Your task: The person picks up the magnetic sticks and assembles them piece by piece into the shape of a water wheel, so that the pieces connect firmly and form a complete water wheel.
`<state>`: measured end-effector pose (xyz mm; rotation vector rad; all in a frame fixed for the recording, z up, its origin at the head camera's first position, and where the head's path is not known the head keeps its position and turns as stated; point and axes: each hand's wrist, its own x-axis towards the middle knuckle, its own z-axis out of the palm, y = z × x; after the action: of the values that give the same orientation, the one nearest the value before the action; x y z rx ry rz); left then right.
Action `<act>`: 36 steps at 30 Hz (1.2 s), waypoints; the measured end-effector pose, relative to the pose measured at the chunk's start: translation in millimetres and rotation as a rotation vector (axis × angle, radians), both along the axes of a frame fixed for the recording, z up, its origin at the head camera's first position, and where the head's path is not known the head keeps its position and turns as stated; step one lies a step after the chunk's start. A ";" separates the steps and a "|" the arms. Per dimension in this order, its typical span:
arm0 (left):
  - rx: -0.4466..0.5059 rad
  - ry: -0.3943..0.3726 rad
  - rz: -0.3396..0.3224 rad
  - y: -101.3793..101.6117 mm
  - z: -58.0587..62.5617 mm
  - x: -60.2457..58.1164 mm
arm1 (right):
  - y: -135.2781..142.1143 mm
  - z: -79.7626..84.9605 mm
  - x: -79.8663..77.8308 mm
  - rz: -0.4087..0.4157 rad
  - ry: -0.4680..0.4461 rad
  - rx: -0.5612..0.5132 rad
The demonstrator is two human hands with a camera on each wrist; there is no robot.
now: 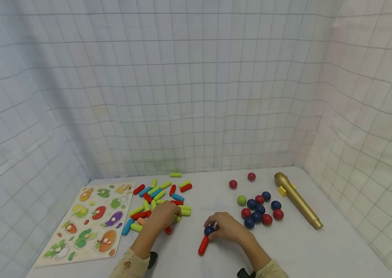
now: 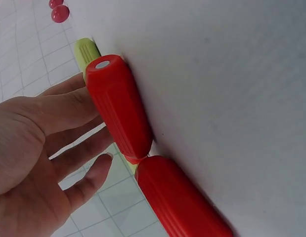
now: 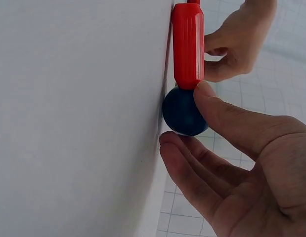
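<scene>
A dark blue ball (image 3: pixel 185 111) is pinched between the thumb and fingers of my right hand (image 1: pixel 228 227), low over the white tabletop. One end of a red ridged stick (image 1: pixel 203 245) meets that ball. My left hand (image 1: pixel 162 215) is over the near right side of a loose pile of short coloured sticks. Its fingers are bent loosely in the left wrist view, with some tips hidden behind a red stick (image 2: pixel 118 106); I see nothing gripped. A second red stick (image 2: pixel 180 197) touches the first there, and a yellow-green stick (image 2: pixel 85 52) lies beyond.
A vegetable puzzle board (image 1: pixel 88 220) lies at the left. Several red and blue balls (image 1: pixel 267 219) and a green ball (image 1: pixel 241 200) are right of centre. A gold toy microphone (image 1: pixel 298 200) rests at the far right. Gridded white cloth walls (image 1: pixel 199 96) surround the table.
</scene>
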<state>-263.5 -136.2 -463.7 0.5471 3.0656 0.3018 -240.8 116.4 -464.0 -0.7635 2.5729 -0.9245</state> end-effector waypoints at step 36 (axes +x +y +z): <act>0.192 -0.299 -0.019 56.6 16.1 46.2 | -3.6 -1.5 -0.6 -0.036 -0.027 -0.048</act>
<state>-217.3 -79.6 -447.5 0.4860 2.7579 0.6211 -241.4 112.7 -465.5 -0.7156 2.5575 -1.0042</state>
